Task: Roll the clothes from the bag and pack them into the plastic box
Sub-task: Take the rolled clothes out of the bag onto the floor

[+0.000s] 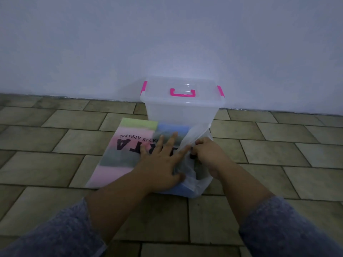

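A translucent white plastic bag with black lettering lies flat on the tiled floor, and folded clothes in green, pink, grey and blue show through it. My left hand lies on the bag with its fingers spread, pressing it down. My right hand pinches the bag's open edge on the right side and lifts it. Just behind the bag, against the wall, stands the clear plastic box, its lid on, with pink latches and a pink handle.
A bare white wall runs right behind the box. Beige floor tiles spread out to the left, right and front of the bag.
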